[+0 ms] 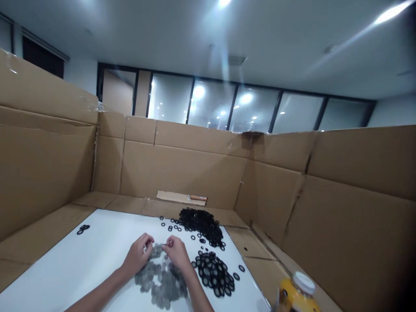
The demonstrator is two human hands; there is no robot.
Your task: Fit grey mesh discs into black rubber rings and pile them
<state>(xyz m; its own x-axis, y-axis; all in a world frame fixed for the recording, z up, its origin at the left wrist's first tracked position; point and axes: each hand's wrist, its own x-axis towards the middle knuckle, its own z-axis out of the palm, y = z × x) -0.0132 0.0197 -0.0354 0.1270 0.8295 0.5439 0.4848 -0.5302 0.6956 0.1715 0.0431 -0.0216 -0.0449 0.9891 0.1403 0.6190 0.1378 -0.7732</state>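
Note:
My left hand (pixel 138 255) and my right hand (pixel 177 252) sit close together, fingertips pinched, just above a flat layer of grey rings (pixel 161 281) on a white board (pixel 87 264). Whether either hand holds a ring is hard to tell at this size. To the right lies a loose heap of black rubber rings (pixel 212 273). A taller black pile (pixel 201 225) stands farther away, with scattered single rings (pixel 169 227) near it. A few more black rings (pixel 83 229) lie at the board's far left.
Cardboard walls (pixel 182 173) surround the board on three sides, with cardboard flaps (pixel 256 247) beside it. A yellow jar with a white lid (pixel 297 292) stands at the lower right. A strip of pale wood (pixel 181 197) lies against the far wall.

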